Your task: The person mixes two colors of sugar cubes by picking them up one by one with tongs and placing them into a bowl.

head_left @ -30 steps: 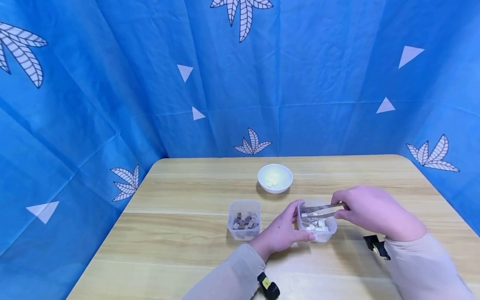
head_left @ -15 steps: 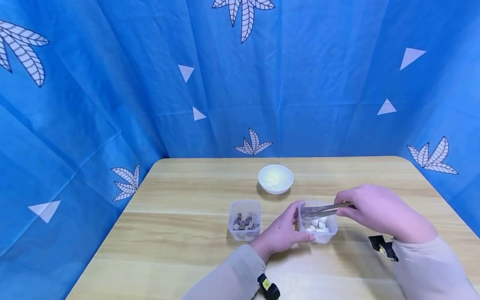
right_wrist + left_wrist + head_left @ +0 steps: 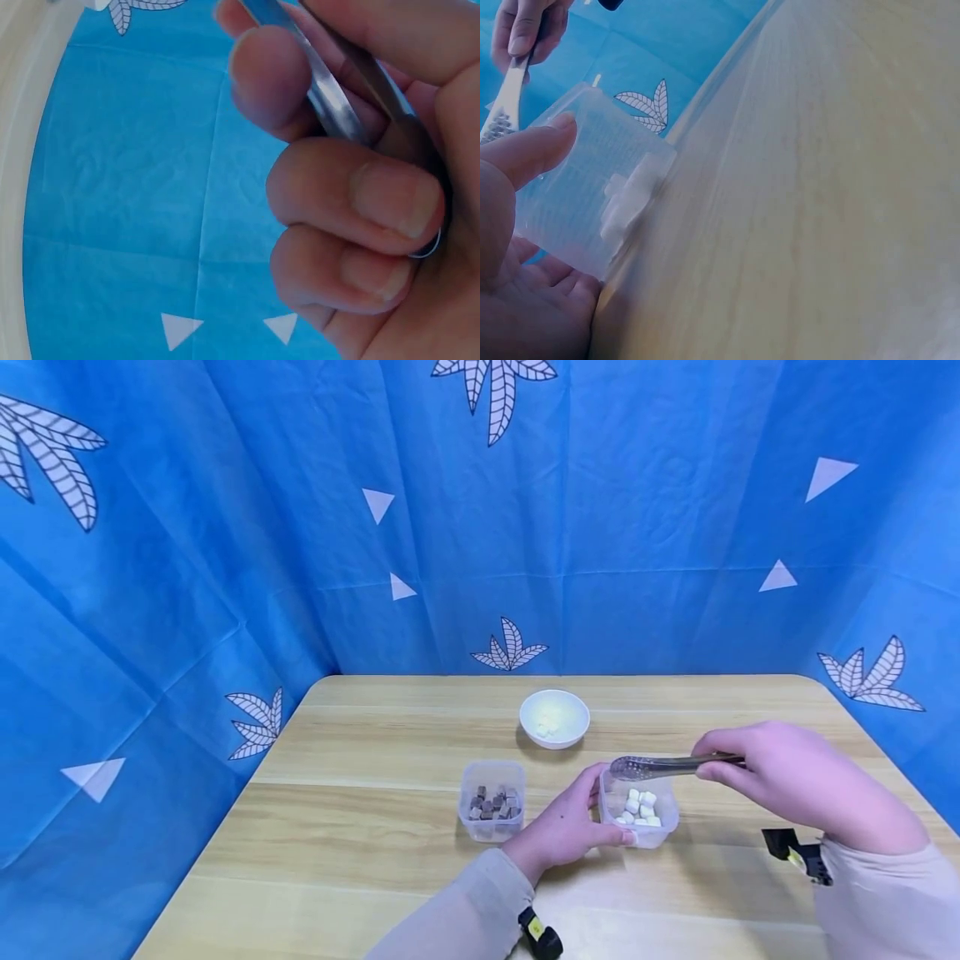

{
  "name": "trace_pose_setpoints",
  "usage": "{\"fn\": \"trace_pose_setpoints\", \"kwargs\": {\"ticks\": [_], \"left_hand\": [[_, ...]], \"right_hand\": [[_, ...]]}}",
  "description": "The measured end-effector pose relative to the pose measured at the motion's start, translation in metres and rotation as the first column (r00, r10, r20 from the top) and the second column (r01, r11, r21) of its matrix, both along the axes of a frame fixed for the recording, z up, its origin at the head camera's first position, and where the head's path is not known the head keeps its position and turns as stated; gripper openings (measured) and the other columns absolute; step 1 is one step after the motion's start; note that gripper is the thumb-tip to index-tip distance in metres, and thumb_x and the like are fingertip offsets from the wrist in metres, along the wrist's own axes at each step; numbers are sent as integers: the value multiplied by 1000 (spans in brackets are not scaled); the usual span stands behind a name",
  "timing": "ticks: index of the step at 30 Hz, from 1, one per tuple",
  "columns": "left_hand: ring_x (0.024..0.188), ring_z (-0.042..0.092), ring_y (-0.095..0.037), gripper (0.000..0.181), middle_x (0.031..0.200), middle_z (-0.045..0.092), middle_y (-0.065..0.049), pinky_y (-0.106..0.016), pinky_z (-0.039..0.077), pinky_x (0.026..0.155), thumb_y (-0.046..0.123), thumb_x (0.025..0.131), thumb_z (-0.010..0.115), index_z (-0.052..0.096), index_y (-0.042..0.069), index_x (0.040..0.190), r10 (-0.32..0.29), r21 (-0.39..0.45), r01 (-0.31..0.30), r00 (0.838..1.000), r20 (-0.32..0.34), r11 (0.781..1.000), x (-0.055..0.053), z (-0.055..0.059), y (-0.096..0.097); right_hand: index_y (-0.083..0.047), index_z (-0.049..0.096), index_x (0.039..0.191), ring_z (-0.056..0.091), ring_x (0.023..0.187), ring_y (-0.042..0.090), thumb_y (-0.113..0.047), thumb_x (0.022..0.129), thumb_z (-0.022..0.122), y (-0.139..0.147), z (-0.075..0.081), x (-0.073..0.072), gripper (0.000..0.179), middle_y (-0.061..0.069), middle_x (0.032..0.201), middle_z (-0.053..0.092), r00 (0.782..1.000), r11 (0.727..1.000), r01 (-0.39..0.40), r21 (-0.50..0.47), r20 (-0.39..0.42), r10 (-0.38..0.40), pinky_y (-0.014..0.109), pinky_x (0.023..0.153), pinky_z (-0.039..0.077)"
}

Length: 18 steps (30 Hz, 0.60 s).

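My left hand (image 3: 564, 828) holds a clear plastic container (image 3: 654, 837) by its left side, thumb at the front wall. Small white pieces resembling marshmallows (image 3: 647, 810) lie at its bottom. In the left wrist view, the thumb (image 3: 544, 150) presses the see-through wall, with the other fingers underneath. Metal tongs (image 3: 663, 767) are gripped in my right hand (image 3: 806, 777), their perforated tips close together over the container's back rim. The right wrist view shows the fingers curled round the tong arms (image 3: 337, 109); the tips are out of that frame. I cannot tell whether the tips hold a piece.
Left of the left hand stands a second clear container (image 3: 492, 777) with brown cubes (image 3: 495, 803). Farther back sits a white bowl (image 3: 555, 739) with several pale pieces in it. A blue patterned curtain (image 3: 637, 527) hangs behind the wooden table (image 3: 360, 827).
The tong arms have closed together, and my right hand has lifted them out of the container, up and to the right. My left hand keeps its hold.
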<state>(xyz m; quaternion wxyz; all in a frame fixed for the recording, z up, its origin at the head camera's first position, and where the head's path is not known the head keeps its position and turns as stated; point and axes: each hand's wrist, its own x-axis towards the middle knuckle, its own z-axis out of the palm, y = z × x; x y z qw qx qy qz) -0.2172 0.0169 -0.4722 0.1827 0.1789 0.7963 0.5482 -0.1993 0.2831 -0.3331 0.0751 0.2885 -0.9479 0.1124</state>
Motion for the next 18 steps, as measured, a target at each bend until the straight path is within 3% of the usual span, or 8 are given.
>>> {"fn": "trace_pose_setpoints", "kwargs": {"ticks": [8, 14, 18], "left_hand": [[136, 45, -11, 103, 154, 41, 12, -42, 31, 117, 35, 75, 89, 29, 27, 158, -1, -5, 1, 1000, -9, 1000, 0, 0, 1], [135, 46, -13, 98, 153, 42, 12, -42, 33, 115, 34, 76, 88, 32, 29, 156, -17, 12, 17, 999, -38, 1000, -1, -1, 1], [135, 46, -15, 99, 154, 41, 12, -45, 34, 115, 36, 76, 88, 31, 31, 157, -10, 5, 10, 1000, -20, 1000, -1, -1, -1]], "right_hand": [[-26, 74, 105, 59, 74, -2, -25, 94, 73, -10, -2, -12, 11, -19, 92, 69, 995, 997, -1, -79, -96, -7, 36, 68, 55], [-21, 74, 105, 61, 73, 4, -26, 94, 73, -24, -7, -34, 11, -14, 90, 70, 996, 997, -20, -73, -91, 14, 42, 69, 56], [-20, 74, 104, 65, 77, 9, -26, 96, 71, -33, -9, -50, 11, -11, 92, 71, 997, 997, -18, -74, -76, 13, 45, 73, 56]]}}
